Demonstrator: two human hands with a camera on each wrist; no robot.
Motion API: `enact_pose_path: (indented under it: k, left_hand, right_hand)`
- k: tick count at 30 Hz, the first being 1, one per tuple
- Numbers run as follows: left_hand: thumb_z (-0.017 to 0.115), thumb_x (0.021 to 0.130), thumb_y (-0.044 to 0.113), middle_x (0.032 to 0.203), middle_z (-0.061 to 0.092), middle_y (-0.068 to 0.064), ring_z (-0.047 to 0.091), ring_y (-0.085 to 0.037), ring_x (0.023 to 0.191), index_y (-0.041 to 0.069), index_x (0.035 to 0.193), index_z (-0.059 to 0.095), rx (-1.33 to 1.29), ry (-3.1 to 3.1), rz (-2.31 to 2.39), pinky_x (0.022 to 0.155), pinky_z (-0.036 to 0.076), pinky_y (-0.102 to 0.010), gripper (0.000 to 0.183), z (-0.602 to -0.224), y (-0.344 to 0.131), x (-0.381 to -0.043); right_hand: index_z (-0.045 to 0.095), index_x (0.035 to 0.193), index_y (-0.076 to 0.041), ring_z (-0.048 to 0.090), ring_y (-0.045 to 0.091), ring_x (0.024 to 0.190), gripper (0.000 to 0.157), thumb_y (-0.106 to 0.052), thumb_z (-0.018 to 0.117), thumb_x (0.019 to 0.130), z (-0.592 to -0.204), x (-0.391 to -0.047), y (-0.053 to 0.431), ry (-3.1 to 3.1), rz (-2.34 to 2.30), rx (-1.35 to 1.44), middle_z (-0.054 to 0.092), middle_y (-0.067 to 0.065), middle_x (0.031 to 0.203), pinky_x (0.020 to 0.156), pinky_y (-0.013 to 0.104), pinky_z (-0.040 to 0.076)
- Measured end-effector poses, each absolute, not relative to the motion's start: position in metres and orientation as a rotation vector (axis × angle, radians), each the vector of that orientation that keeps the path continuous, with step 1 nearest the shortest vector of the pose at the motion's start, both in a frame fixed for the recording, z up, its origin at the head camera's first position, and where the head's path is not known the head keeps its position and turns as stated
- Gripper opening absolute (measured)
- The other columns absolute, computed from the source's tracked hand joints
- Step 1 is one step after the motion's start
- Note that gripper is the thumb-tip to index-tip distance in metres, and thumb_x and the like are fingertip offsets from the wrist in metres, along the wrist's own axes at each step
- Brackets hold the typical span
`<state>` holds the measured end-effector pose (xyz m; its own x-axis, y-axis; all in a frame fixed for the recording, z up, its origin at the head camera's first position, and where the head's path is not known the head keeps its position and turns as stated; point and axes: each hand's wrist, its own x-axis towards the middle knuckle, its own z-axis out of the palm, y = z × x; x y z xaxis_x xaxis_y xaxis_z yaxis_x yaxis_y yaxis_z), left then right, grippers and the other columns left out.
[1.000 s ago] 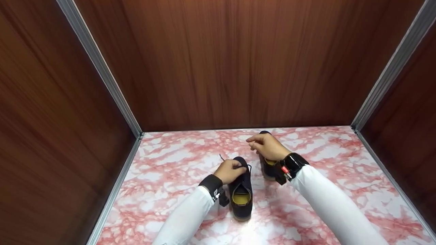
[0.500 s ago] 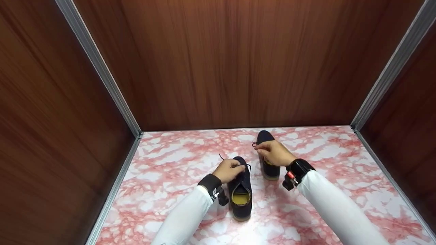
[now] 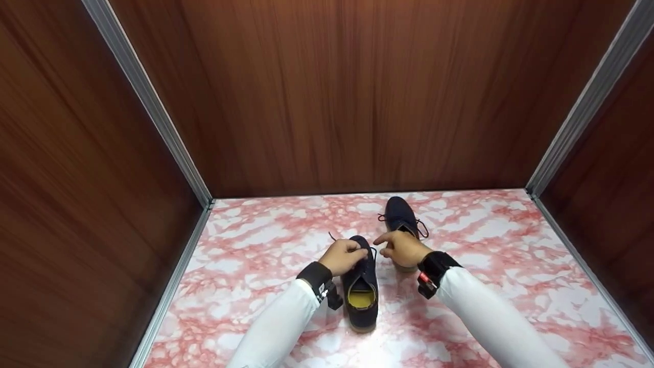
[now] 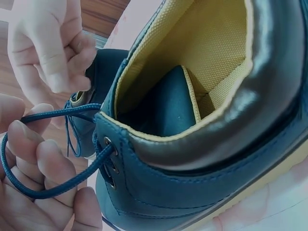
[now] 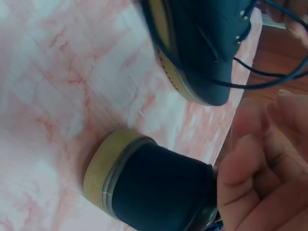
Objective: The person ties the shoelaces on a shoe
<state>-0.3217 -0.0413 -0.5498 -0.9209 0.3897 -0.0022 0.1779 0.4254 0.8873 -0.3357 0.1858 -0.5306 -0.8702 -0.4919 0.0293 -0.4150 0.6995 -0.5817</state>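
A dark blue lace-up shoe (image 3: 362, 316) with a yellow lining stands toe away from me. My left hand (image 3: 343, 257) is over its front. In the left wrist view, the left hand's thumb and finger pinch the shoe's blue lace (image 4: 62, 190), which bows out in a loop from the eyelets. To the right, my right hand (image 3: 404, 248) hovers above the heel part of a second matching shoe (image 3: 398, 209), hiding some of it. Its index finger points toward the first shoe, with thumb and index apart. In the right wrist view, the lace (image 5: 240, 86) passes near the right fingertips; nothing shows held there.
Both shoes stand on a red-and-white marbled surface (image 3: 255, 301). A brown wood-look panel (image 3: 327, 102) rises behind, with more panels left and right. Grey metal strips (image 3: 153, 97) run along the corners. Loose laces (image 3: 422, 228) stick out from the farther shoe.
My right hand has drawn back toward me from the farther shoe's front, uncovering its toe and laces. Its index finger has stretched out. The left hand and both shoes stay almost in place.
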Motion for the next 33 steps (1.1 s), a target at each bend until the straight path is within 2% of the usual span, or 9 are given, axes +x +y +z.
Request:
enact_pose_path:
  k: [6, 13, 19, 26, 33]
  left_hand:
    - [0.066, 0.1, 0.023, 0.07, 0.058, 0.01, 0.05, -0.003, 0.058, 0.003, 0.09, 0.079, 0.511, 2.479, 1.497, 0.056, 0.042, -0.017, 0.025, -0.55, -0.042, -0.323]
    - [0.067, 0.1, 0.023, 0.068, 0.058, 0.01, 0.05, -0.003, 0.058, 0.003, 0.091, 0.078, 0.497, 2.478, 1.498, 0.055, 0.042, -0.017, 0.025, -0.55, -0.042, -0.323]
    - [0.066, 0.101, 0.021, 0.065, 0.056, 0.011, 0.051, -0.003, 0.058, 0.003, 0.089, 0.078, 0.484, 2.487, 1.496, 0.055, 0.043, -0.018, 0.024, -0.55, -0.041, -0.322]
    - [0.064, 0.1, 0.019, 0.061, 0.054, 0.011, 0.052, -0.005, 0.057, -0.001, 0.088, 0.076, 0.442, 2.469, 1.545, 0.055, 0.045, -0.018, 0.026, -0.549, -0.039, -0.323]
    - [0.063, 0.099, 0.016, 0.06, 0.053, 0.008, 0.052, -0.006, 0.057, -0.007, 0.086, 0.071, 0.363, 2.433, 1.639, 0.056, 0.047, -0.018, 0.028, -0.544, -0.036, -0.323]
  right_hand:
    - [0.072, 0.123, 0.0, 0.056, 0.004, 0.056, 0.03, -0.002, 0.071, 0.093, -0.533, -0.332, 0.177, 2.743, -0.875, -0.753, 0.072, 0.01, 0.074, 0.063, 0.024, 0.049]
    - [0.074, 0.094, -0.005, 0.056, 0.003, 0.051, 0.002, -0.006, 0.073, 0.093, -0.535, -0.331, 0.176, 2.75, -0.873, -0.739, 0.073, 0.012, 0.068, 0.06, 0.023, 0.047]
    - [0.073, 0.083, -0.012, 0.055, 0.003, 0.061, 0.009, -0.012, 0.075, 0.092, -0.533, -0.331, 0.181, 2.772, -0.857, -0.727, 0.07, -0.002, 0.068, 0.064, 0.024, 0.046]
    - [0.072, 0.082, -0.009, 0.054, 0.004, 0.061, 0.01, -0.012, 0.075, 0.091, -0.531, -0.327, 0.191, 2.762, -0.887, -0.79, 0.069, 0.003, 0.067, 0.061, 0.023, 0.045]
    - [0.071, 0.078, -0.01, 0.052, 0.005, 0.064, 0.015, -0.015, 0.076, 0.091, -0.526, -0.32, 0.196, 2.765, -0.878, -0.828, 0.06, -0.007, 0.065, 0.063, 0.024, 0.045]
